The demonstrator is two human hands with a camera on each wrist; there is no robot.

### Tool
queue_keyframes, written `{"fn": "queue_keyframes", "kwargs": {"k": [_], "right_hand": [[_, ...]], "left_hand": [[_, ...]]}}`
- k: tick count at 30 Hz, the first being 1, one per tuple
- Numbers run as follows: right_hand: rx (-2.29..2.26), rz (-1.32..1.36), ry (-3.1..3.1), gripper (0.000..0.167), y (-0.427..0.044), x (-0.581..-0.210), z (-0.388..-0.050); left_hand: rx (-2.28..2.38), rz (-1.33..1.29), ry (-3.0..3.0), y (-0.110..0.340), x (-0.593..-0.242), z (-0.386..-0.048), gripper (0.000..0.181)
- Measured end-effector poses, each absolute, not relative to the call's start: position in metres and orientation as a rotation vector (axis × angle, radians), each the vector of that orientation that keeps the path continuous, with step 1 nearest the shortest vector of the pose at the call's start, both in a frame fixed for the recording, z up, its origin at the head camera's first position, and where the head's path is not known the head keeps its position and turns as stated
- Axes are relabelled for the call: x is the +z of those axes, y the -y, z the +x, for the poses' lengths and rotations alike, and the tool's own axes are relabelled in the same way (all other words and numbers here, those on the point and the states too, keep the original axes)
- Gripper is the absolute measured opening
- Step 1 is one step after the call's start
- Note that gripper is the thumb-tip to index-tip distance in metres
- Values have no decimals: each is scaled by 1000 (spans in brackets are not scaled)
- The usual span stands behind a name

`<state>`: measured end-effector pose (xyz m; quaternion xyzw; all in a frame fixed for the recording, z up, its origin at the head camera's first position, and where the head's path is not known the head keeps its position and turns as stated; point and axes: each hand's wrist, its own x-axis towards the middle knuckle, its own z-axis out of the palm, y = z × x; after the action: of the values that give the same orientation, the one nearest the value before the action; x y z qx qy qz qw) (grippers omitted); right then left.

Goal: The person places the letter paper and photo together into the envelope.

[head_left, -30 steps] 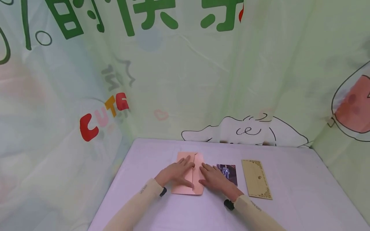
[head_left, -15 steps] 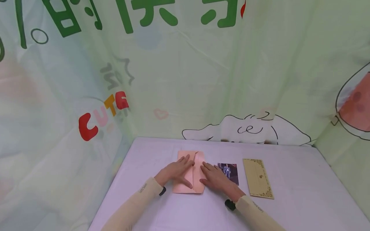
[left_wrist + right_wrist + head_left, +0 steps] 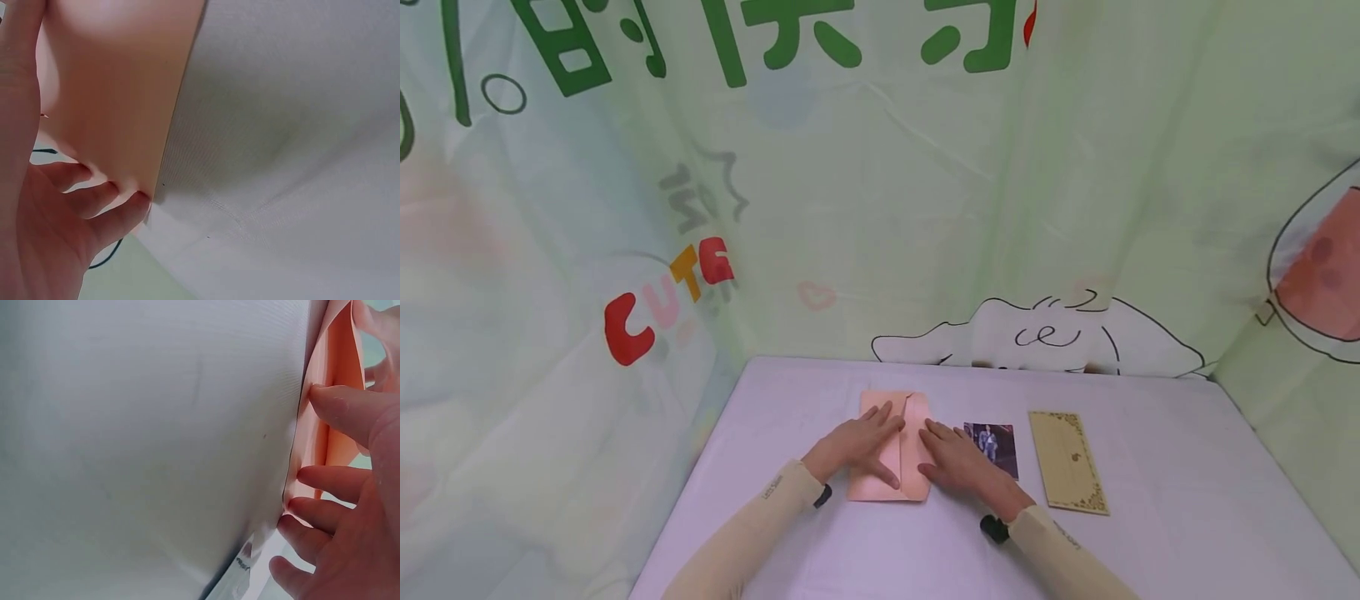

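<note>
A pink folded paper (image 3: 914, 450) lies flat on the table, a seam running down it. The left hand (image 3: 859, 446) rests on its left part with fingers spread; in the left wrist view the fingertips of the left hand (image 3: 62, 225) touch the paper (image 3: 119, 81) near its edge. On the right edge of the paper, the right hand (image 3: 962, 463) lies with extended fingers. From the right wrist view, the right hand's (image 3: 356, 506) thumb and fingertips touch the paper (image 3: 319, 356), and a raised flap stands beside the thumb.
A small photo (image 3: 1000, 442) lies just beyond the right hand, partly covered by it. Farther right is a tan card (image 3: 1067, 462) with an ornate border. The table (image 3: 805, 383) has a pale lilac cover, and a printed curtain (image 3: 880, 208) hangs behind it.
The view has shifted slightly. Both hands stay in nearly the same place on the pink paper.
</note>
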<state>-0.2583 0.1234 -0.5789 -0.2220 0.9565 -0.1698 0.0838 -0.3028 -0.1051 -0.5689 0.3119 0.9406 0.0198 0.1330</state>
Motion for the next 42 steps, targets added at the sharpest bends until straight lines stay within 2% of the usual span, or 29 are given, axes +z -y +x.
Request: {"fn": "queue_keyframes", "kwargs": {"k": [17,42], "right_hand": [[-612,-649,-2892,71,-132,-574,-252],[-604,-529,-3045,73,-185,-569,-249]], "left_hand": [[30,920,-2734,106,-574,-304,118],[47,923,-2716,103,-569,-302,112]]}}
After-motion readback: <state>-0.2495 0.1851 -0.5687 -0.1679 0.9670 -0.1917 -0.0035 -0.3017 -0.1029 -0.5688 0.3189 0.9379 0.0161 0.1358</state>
